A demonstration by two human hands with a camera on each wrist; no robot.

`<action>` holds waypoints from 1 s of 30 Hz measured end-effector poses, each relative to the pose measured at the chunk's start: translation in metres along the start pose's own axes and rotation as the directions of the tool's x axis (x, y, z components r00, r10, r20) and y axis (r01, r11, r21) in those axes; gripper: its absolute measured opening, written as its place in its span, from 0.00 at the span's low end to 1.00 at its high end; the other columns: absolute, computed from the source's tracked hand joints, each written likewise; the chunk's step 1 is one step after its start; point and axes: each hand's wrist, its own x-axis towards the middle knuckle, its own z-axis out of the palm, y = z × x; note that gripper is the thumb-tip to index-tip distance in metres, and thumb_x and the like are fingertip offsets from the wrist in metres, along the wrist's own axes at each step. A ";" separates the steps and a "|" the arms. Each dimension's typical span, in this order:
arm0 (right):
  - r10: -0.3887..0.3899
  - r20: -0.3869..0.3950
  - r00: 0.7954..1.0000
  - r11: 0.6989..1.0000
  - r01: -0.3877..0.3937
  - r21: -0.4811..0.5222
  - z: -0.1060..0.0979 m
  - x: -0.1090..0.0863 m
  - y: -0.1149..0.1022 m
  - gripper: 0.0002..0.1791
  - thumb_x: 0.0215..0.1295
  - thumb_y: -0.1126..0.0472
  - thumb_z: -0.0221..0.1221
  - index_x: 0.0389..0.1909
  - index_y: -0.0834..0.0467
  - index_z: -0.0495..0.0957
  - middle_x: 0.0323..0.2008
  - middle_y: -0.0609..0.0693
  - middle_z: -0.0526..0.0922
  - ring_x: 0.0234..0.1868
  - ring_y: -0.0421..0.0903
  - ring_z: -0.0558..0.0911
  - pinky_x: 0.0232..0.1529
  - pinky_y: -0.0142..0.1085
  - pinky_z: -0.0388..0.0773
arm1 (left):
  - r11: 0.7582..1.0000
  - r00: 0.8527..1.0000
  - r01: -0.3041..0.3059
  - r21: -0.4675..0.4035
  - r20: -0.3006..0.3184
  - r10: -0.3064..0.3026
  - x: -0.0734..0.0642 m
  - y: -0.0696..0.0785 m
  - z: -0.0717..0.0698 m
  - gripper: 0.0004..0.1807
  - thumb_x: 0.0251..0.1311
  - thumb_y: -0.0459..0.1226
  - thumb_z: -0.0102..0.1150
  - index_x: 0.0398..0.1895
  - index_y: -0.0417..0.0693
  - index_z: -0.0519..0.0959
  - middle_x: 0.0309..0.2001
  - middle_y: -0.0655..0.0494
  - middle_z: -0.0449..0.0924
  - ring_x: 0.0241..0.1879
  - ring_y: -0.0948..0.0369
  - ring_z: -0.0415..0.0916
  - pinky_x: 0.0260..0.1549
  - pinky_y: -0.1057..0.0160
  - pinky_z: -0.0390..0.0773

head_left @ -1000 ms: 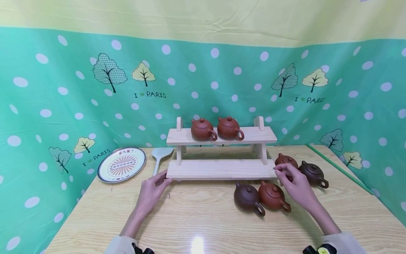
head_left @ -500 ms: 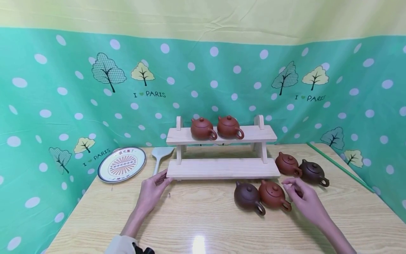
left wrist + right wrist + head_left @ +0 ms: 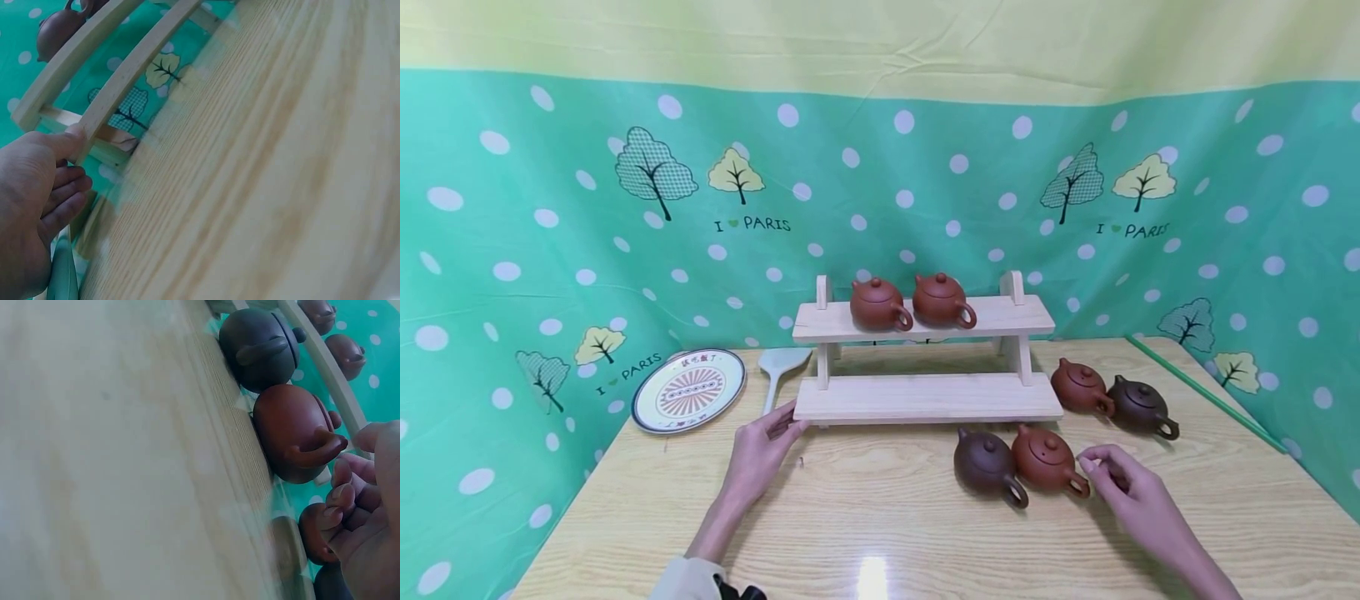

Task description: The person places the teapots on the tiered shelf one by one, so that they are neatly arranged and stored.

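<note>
Pale wood sits in the pinched fingers of the left hand (image 3: 762, 450), at the left end of the rack's (image 3: 925, 398) lower shelf. The right hand (image 3: 1131, 487), fingers loosely curled and holding nothing, hangs just beside a red teapot (image 3: 1043, 460) (a dark teapot (image 3: 983, 464) is its neighbour) in front of the rack. Farther out, a plate (image 3: 688, 392) sits by the table's (image 3: 865, 508) back left corner.

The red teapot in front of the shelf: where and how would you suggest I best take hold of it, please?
I'd grip the red teapot by its handle, coming from the right: it sticks out to the right and toward the person, near the right hand, while the dark teapot crowds its left side.
</note>
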 end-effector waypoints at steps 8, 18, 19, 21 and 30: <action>0.038 0.032 0.999 0.999 -0.039 0.005 0.002 -0.007 0.001 0.03 0.78 0.64 0.59 0.44 0.59 0.80 0.22 0.44 0.73 0.21 0.40 0.70 0.18 0.33 0.66 | 1.000 1.000 0.002 -0.010 0.000 -0.002 -0.001 0.000 0.000 0.27 0.66 0.39 0.70 0.63 0.32 0.78 0.53 0.37 0.84 0.50 0.47 0.86 0.50 0.62 0.86; 0.067 0.059 0.996 0.998 -0.067 0.001 0.005 -0.013 0.001 0.02 0.74 0.64 0.63 0.44 0.57 0.82 0.24 0.43 0.74 0.23 0.39 0.72 0.20 0.32 0.67 | 1.000 1.000 0.006 -0.006 -0.006 -0.006 0.000 0.001 0.000 0.27 0.66 0.39 0.71 0.63 0.32 0.78 0.53 0.37 0.85 0.51 0.47 0.86 0.50 0.62 0.86; 0.069 0.062 0.996 0.998 -0.069 -0.002 0.006 -0.014 0.000 0.02 0.74 0.64 0.63 0.43 0.57 0.82 0.25 0.43 0.74 0.23 0.39 0.72 0.21 0.32 0.67 | 1.000 1.000 0.006 -0.005 -0.005 -0.006 0.000 0.001 0.000 0.28 0.66 0.39 0.71 0.63 0.32 0.78 0.53 0.37 0.84 0.51 0.47 0.86 0.50 0.62 0.86; 0.088 0.078 0.993 0.996 -0.088 -0.003 0.006 -0.014 -0.001 0.03 0.74 0.63 0.64 0.43 0.57 0.82 0.25 0.43 0.73 0.24 0.39 0.71 0.21 0.32 0.67 | 1.000 1.000 0.004 -0.002 -0.005 -0.004 0.000 0.001 -0.001 0.28 0.66 0.39 0.70 0.63 0.32 0.78 0.53 0.37 0.84 0.51 0.47 0.85 0.51 0.62 0.85; 0.153 0.132 0.979 0.988 -0.155 0.000 0.006 -0.017 -0.001 0.06 0.77 0.63 0.60 0.46 0.61 0.83 0.26 0.44 0.73 0.26 0.39 0.71 0.23 0.31 0.67 | 1.000 1.000 0.011 -0.030 0.000 -0.011 -0.001 0.001 0.000 0.27 0.66 0.38 0.71 0.63 0.32 0.78 0.53 0.38 0.85 0.51 0.48 0.86 0.50 0.63 0.85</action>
